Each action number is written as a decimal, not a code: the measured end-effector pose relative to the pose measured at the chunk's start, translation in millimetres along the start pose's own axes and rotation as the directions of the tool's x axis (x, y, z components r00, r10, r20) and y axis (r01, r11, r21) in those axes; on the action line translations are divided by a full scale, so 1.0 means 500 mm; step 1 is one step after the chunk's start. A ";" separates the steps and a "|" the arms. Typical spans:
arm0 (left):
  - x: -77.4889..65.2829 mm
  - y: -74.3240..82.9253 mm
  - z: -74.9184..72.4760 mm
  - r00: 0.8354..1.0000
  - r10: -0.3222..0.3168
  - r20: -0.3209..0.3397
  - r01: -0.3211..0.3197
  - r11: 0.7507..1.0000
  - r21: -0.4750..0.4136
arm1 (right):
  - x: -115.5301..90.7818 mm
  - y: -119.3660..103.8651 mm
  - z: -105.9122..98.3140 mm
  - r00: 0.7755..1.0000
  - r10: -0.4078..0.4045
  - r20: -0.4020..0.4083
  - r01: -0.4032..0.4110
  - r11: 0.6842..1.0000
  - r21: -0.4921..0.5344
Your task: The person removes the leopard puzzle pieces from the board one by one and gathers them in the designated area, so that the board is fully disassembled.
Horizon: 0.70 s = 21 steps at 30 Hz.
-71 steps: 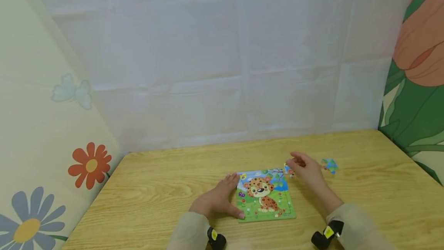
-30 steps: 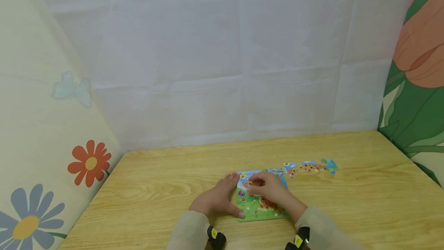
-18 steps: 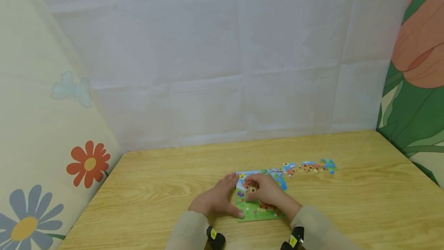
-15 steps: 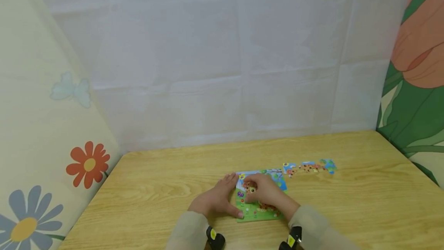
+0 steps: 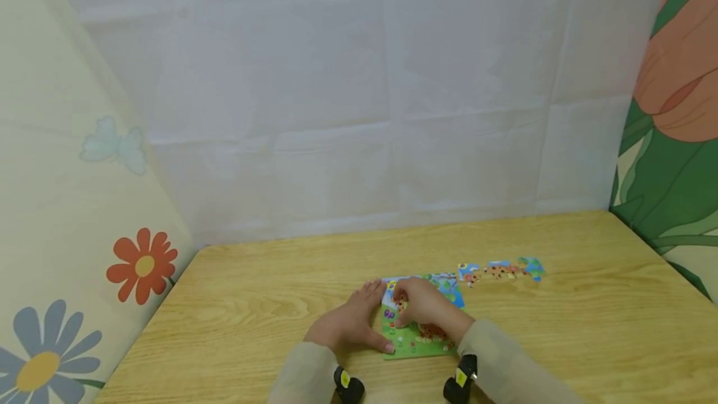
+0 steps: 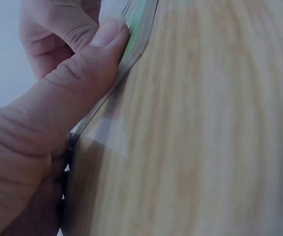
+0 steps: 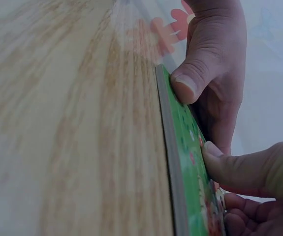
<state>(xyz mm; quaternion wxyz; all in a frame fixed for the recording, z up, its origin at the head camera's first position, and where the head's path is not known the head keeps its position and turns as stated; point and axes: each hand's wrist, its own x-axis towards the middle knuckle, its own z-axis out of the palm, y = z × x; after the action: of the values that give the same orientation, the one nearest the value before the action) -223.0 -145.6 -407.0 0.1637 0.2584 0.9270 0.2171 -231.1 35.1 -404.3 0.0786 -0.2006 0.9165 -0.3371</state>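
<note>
A square jigsaw puzzle (image 5: 421,349) with a leopard cub on green grass lies flat on the table. My left hand (image 5: 352,320) spans its left edge, thumb resting on the near left corner and straight fingers at the far left corner. Over the picture, my right hand (image 5: 427,303) bends its thumb and fingers around a spotted puzzle piece (image 5: 401,304) at the cub's face. Most of that piece is hidden by the hand. In the right wrist view, the right thumb (image 7: 235,167) and curled fingertips sit right at the puzzle's printed surface.
Several loose pieces lie in a row beyond the puzzle's far right corner, among them a blue one (image 5: 467,272), a spotted one (image 5: 499,270) and a green-blue one (image 5: 533,267). White cloth (image 5: 336,111) hangs behind the wood-grain table (image 5: 252,317). Floral panels stand at both sides.
My right hand has come from the loose pieces back to the puzzle, then shifted slightly left over the cub's face. A spotted loose piece is now uncovered. The left hand stays put.
</note>
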 end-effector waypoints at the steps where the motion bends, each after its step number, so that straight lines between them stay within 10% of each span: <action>1: 0.000 0.000 0.000 1.000 -0.004 0.002 0.004 1.000 -0.001 | 0.000 -0.001 0.000 1.000 0.006 0.003 -0.006 1.000 -0.001; 21: 0.002 0.000 -0.001 1.000 -0.003 0.007 0.003 1.000 0.002 | -0.001 0.003 0.003 1.000 -0.006 0.020 0.005 1.000 0.030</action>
<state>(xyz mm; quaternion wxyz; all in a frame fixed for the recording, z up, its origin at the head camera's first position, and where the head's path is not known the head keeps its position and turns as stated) -224.2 -145.3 -407.0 0.1670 0.2580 0.9270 0.2150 -230.8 35.5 -406.7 0.0899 -0.2055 0.9099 -0.3489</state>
